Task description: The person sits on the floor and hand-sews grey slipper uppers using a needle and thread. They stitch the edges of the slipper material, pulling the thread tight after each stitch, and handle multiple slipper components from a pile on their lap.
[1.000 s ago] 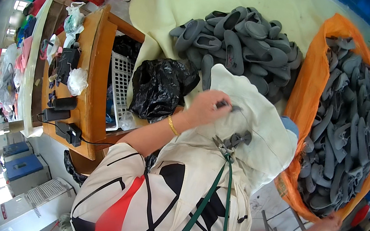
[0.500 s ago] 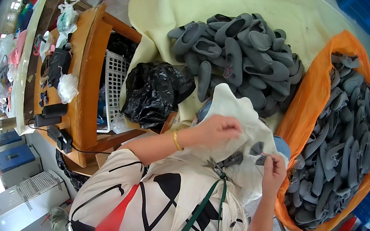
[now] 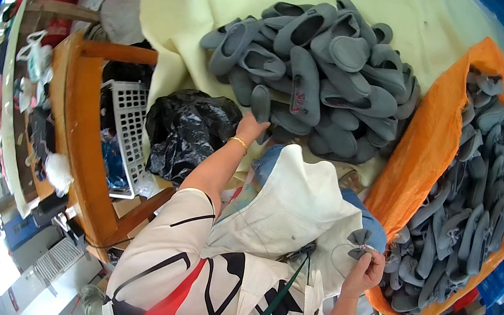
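At the near left edge of a heap of grey slip-on shoes (image 3: 342, 96), my left hand (image 3: 252, 130), with a gold bracelet at the wrist, has its fingers closed on the end of one grey shoe (image 3: 261, 103). My right hand (image 3: 367, 267) is over the right side of my lap and pinches a small grey fabric bow (image 3: 357, 240). A white cloth apron (image 3: 293, 206) covers my lap. On it, below the cloth's middle, lies a dark metal tool (image 3: 301, 252) by a green cord (image 3: 273, 301); its kind is hard to make out.
An orange sack (image 3: 421, 140) full of grey shoes (image 3: 454, 220) stands open on my right. A pale yellow sheet (image 3: 182, 13) lies under the heap. To the left are a black plastic bag (image 3: 188, 128), a white plastic basket (image 3: 128, 136) and a wooden table (image 3: 72, 137).
My left hand has gone from above my lap forward and left to a shoe in the heap. My right hand has shifted slightly down, still holding the bow. The view has moved.
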`<state>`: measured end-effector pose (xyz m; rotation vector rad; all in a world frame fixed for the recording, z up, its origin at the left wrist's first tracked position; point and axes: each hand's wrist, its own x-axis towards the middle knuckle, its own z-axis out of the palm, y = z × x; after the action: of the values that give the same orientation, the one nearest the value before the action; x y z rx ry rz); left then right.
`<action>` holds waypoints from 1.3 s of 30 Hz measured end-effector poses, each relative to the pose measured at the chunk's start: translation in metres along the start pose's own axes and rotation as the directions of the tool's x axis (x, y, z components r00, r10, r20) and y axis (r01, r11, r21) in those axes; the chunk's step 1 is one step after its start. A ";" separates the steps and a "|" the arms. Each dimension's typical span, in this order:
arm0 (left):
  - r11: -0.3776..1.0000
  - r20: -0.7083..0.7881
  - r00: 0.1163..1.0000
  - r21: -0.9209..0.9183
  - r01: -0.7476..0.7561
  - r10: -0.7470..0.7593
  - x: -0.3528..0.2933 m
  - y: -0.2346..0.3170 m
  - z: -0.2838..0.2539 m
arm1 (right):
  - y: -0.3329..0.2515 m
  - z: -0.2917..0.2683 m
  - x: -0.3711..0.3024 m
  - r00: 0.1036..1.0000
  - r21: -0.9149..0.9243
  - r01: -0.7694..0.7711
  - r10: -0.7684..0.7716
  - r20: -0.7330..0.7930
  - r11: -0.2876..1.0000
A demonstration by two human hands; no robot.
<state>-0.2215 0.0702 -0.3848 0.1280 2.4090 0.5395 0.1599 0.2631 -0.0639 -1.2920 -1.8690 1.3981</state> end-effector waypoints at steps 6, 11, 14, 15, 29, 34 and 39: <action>0.993 -0.049 0.999 0.114 0.021 -0.016 0.022 0.015 0.006 | -0.002 0.005 0.010 0.999 -0.091 0.032 -0.031 0.013 0.995; 1.000 -0.205 0.979 -0.013 0.010 -0.012 0.008 0.041 -0.041 | 0.000 0.007 0.010 0.998 -0.066 0.060 -0.060 -0.006 0.996; 0.917 -0.068 0.990 -0.374 -0.139 0.122 -0.016 0.048 -0.085 | -0.001 0.010 0.009 0.997 -0.027 0.070 -0.071 -0.030 0.997; 0.845 0.017 0.981 -0.511 -0.156 0.191 -0.030 0.051 -0.102 | -0.001 0.011 0.009 0.997 -0.018 0.068 -0.069 -0.036 0.997; 0.598 0.251 0.562 -0.097 -0.796 0.788 -0.328 0.115 -0.182 | -0.001 0.000 -0.009 0.999 0.227 -0.023 0.028 -0.021 0.974; 0.549 0.083 0.549 0.032 -0.835 0.831 -0.381 0.109 -0.185 | -0.007 -0.003 -0.034 0.999 0.280 -0.029 0.032 -0.003 0.960; 0.673 0.406 0.640 0.078 -0.735 0.652 -0.393 0.097 -0.171 | -0.016 0.018 -0.062 0.985 0.509 -0.168 0.120 0.125 0.844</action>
<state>-0.0267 0.0102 0.0047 1.2170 1.9860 0.4978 0.1669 0.1999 -0.0457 -1.1165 -1.3147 1.9006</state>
